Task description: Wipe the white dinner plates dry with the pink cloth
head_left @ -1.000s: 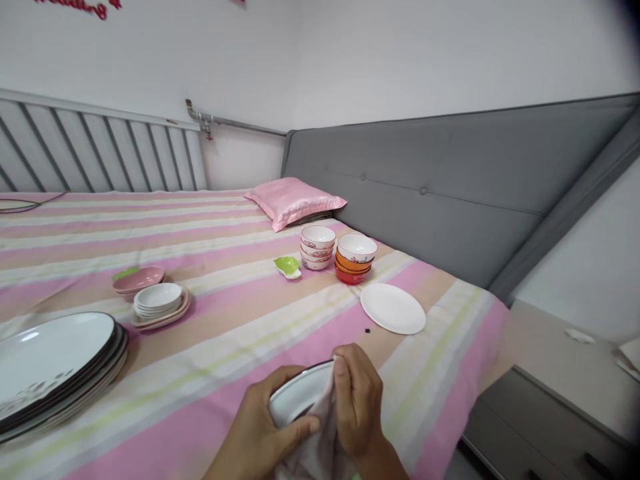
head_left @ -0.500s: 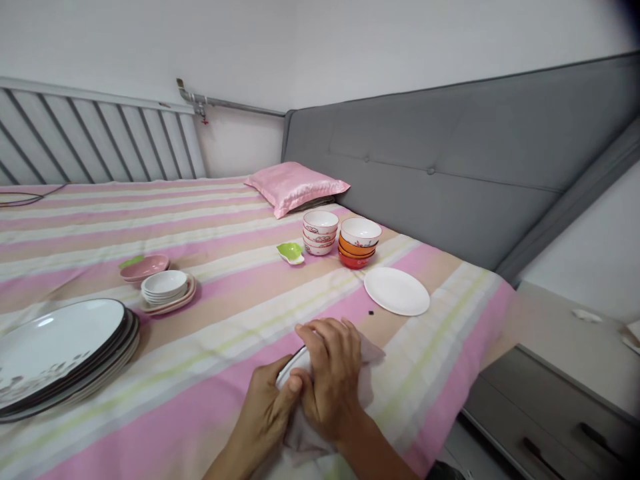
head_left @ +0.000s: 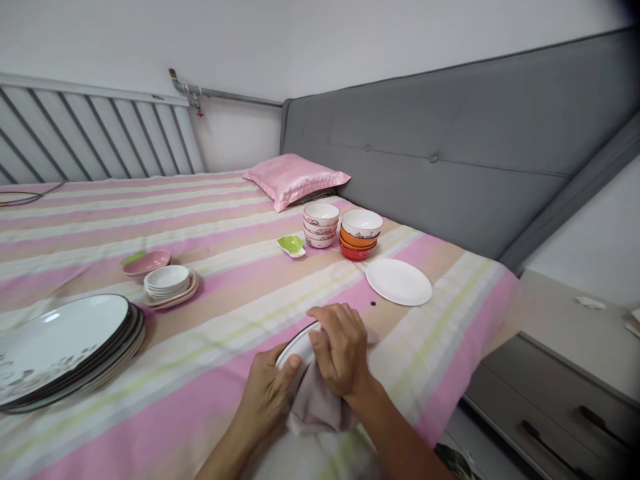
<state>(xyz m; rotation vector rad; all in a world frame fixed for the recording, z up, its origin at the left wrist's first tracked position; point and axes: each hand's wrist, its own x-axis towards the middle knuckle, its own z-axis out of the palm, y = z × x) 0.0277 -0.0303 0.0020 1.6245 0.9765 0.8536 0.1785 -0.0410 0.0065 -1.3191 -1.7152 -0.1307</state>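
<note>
A white plate with a dark rim (head_left: 299,346) is tilted up between my hands above the bed's near side. My left hand (head_left: 270,387) grips its left edge, thumb on the face and fingers behind. On the plate's right side my right hand (head_left: 343,350) presses a greyish-pink cloth (head_left: 317,403), its fingers curled over the far rim. Folds of the cloth hang down and cover much of the plate. Past my hands, a plain white plate (head_left: 399,282) lies flat on the striped sheet.
Stacked bowls (head_left: 321,225) and orange-red bowls (head_left: 358,237) stand beyond, beside a green leaf-shaped dish (head_left: 291,246). Left are stacked large plates (head_left: 65,333), small white dishes (head_left: 167,280) and pink dishes (head_left: 147,263). A pillow (head_left: 297,179) lies by the grey headboard (head_left: 425,133); a nightstand (head_left: 555,393) is right.
My right hand has moved slightly right and up along the plate with the cloth, uncovering more of the plate's face. My left hand keeps its hold. The camera view has shifted slightly.
</note>
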